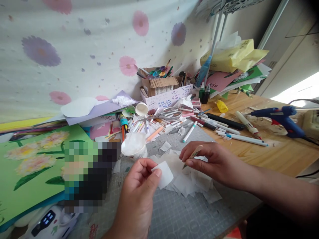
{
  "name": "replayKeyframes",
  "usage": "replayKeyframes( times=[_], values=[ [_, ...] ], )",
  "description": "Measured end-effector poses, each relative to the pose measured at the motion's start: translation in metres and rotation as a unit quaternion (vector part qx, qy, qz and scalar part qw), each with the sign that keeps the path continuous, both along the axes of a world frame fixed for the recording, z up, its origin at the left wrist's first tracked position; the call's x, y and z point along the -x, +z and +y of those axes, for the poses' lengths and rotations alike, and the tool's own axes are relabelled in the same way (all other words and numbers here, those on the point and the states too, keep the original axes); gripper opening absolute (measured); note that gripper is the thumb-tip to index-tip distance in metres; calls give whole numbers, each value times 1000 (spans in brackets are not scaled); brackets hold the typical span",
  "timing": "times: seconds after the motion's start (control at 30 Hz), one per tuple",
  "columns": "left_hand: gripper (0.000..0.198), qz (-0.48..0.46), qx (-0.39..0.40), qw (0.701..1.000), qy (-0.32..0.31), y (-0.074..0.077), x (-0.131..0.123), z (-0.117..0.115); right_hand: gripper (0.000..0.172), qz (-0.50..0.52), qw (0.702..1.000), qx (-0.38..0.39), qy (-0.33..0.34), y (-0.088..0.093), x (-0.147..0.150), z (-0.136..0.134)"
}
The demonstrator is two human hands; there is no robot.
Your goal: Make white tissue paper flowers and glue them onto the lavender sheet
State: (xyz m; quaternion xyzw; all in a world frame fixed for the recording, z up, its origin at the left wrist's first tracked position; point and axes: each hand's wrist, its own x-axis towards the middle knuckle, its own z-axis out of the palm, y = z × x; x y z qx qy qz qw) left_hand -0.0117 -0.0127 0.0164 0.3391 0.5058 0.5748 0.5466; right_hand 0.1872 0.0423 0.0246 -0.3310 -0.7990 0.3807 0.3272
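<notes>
Flower-printed cloth (74, 49) was hung behind a crowded craft desk, whose near part was covered by a grey cutting mat (179, 215). At the far left a green flower picture (30, 159) was laid flat, and a paper cup (136, 146) was stood at the mat's far edge. The left hand (139, 189) was seen partly curled, with a white paper square (164, 174) pinched by one edge between thumb and forefinger and held just above the mat. Just right of it, a pile of similar squares (194, 182) was spread loosely on the mat. The right hand (211, 162) was closed in a fingertip pinch on a pencil-like stick (193, 155), whose tip was pointed down toward the pile. Farther right, a blue glue gun (281, 119) was rested on the bare wooden table (274, 152). The square was judged very light, limp and easily torn or creased, and likely to flutter or cling to skin. A gentle pinch at an edge or corner, with dry fingertips, was judged the best hold.
</notes>
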Motion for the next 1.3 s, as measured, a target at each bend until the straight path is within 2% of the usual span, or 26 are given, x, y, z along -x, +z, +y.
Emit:
replayKeyframes(
  times=[0.17,0.27,0.4,0.6,1.0,1.3],
  values=[
    [14,27,19,998,-54,-3,-1,-1,10,101,994,36,5,6,6,-1],
    [13,57,26,994,-85,-4,-2,-3,8,169,982,72,45,10,9,-4],
    [13,60,10,993,-101,-6,-2,-4,9,191,969,108,109,13,11,-9],
    [14,86,-7,985,-150,-4,-2,-5,7,171,976,94,100,12,10,-18],
    [12,139,-22,976,-165,0,0,-5,8,158,980,88,85,13,8,-24],
    [13,48,8,984,-168,-6,1,-5,8,165,980,77,76,8,14,-17]
  ],
)
